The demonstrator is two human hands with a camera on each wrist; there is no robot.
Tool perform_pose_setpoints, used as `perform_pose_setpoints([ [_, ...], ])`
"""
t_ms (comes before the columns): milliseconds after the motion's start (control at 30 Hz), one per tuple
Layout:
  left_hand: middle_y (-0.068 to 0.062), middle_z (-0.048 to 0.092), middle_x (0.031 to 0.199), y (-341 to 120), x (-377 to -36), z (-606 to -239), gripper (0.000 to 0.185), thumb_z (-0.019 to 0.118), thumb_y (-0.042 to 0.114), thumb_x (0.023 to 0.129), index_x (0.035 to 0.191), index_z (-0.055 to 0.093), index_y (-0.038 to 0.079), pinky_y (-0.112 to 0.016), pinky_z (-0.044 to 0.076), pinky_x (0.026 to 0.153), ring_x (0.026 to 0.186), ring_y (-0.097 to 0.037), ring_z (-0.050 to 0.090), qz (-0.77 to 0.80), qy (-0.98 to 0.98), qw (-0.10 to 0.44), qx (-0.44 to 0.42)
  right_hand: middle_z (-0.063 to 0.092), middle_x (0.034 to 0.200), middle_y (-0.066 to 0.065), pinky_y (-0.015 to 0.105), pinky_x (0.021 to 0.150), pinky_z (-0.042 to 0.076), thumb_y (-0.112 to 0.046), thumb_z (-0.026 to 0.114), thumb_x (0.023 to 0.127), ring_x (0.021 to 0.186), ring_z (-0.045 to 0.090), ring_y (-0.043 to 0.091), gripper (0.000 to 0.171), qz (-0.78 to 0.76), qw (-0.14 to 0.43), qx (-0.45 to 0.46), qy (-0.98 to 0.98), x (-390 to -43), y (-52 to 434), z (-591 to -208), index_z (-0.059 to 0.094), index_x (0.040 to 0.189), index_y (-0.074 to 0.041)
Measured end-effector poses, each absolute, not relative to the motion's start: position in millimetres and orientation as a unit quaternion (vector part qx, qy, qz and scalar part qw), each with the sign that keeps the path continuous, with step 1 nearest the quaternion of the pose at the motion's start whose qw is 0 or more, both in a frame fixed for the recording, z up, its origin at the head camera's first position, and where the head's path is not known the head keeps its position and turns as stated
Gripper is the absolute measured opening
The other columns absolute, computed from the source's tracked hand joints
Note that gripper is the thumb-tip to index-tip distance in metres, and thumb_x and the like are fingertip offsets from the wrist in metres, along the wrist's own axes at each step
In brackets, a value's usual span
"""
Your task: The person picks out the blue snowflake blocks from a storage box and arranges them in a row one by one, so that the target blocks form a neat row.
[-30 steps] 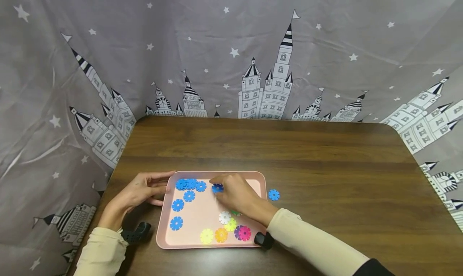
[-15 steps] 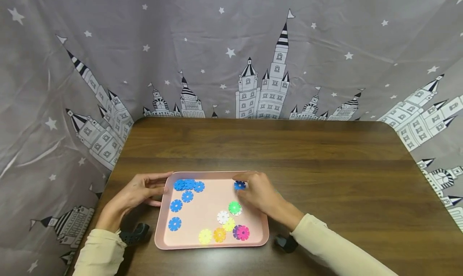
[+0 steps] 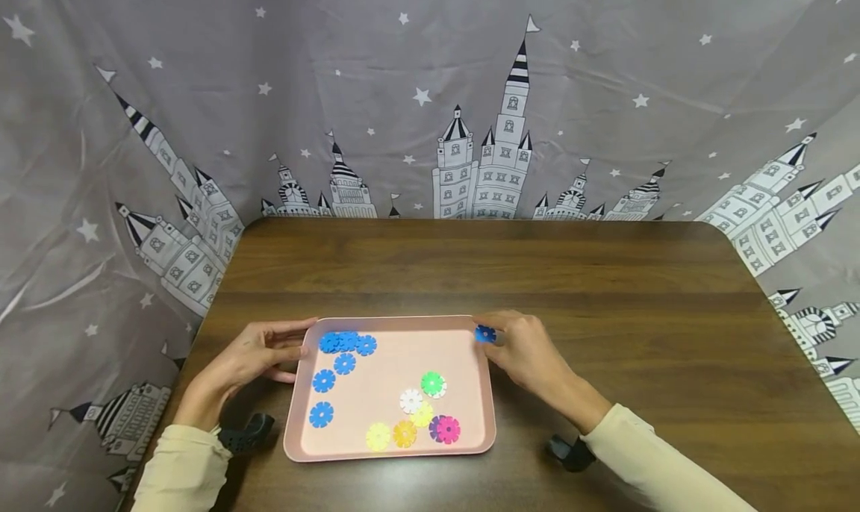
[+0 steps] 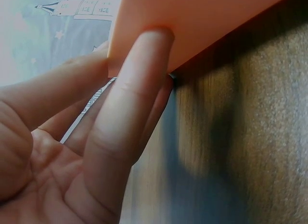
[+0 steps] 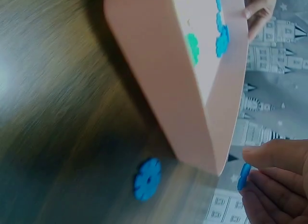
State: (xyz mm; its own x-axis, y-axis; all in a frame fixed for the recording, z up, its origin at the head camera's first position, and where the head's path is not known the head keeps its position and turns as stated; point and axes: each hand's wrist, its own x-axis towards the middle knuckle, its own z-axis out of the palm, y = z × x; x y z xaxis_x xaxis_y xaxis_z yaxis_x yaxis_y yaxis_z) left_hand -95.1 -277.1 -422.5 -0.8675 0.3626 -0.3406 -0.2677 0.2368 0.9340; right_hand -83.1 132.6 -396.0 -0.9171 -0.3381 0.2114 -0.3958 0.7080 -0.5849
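My right hand (image 3: 534,355) pinches a blue snowflake disc (image 3: 485,333) between thumb and fingers, just above the back right corner of the pink tray (image 3: 480,422). In the right wrist view the held disc is seen nearly edge-on, past the tray's corner. A second blue disc (image 5: 147,179) lies flat on the table beside the tray; in the head view the right hand hides it. My left hand (image 3: 250,355) touches the tray's left side near the back corner, fingers fairly straight. One left finger (image 4: 144,65) presses against the tray's outer wall.
Several blue discs (image 3: 324,381) lie along the tray's left and back left. Toward its front right are a green disc (image 3: 432,382), a white one (image 3: 410,401), yellow ones (image 3: 378,437), an orange one (image 3: 404,434) and a pink one (image 3: 449,430). A grey castle-print curtain (image 3: 376,64) hangs behind the table.
The right hand has carried the blue disc rightward across the tray, from its back middle to the back right corner, uncovering the green disc. The left hand has stayed at the tray's side.
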Motion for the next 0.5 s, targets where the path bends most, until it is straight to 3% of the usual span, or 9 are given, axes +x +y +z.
perform_pose_setpoints([
  [167,-0.039,0.047,0.134,-276.6,-94.6,-421.8,0.061,0.064,-0.001,0.093,0.145,0.036,-0.011,-0.047,0.06,0.075,0.109,-0.023,0.064,0.612,0.75,0.25,0.029,0.072,0.109,0.015,0.033,0.069,0.06,0.002,0.078,0.077,0.092,0.066,0.024,0.034,0.323,0.044,0.186,-0.927,-81.3,147.0,-400.4,0.073,0.111,0.002],
  [367,-0.039,0.047,0.133,-274.7,-94.0,-420.6,0.061,0.065,0.0,0.093,0.145,0.036,-0.011,-0.047,0.06,0.075,0.108,-0.027,0.064,0.61,0.751,0.251,0.03,0.072,0.107,0.016,0.044,0.087,0.058,0.002,0.08,0.075,0.103,0.067,0.03,0.034,0.3,0.061,0.174,-0.936,-77.4,162.6,-410.7,0.074,0.108,0.003],
  [500,-0.039,0.048,0.133,-275.1,-94.0,-420.2,0.062,0.066,0.001,0.092,0.146,0.036,-0.01,-0.047,0.061,0.074,0.107,-0.028,0.065,0.605,0.756,0.25,0.024,0.072,0.106,0.016,0.046,0.087,0.057,0.003,0.081,0.073,0.101,0.068,0.032,0.035,0.295,0.066,0.16,-0.94,-74.0,174.1,-417.9,0.074,0.107,0.003],
])
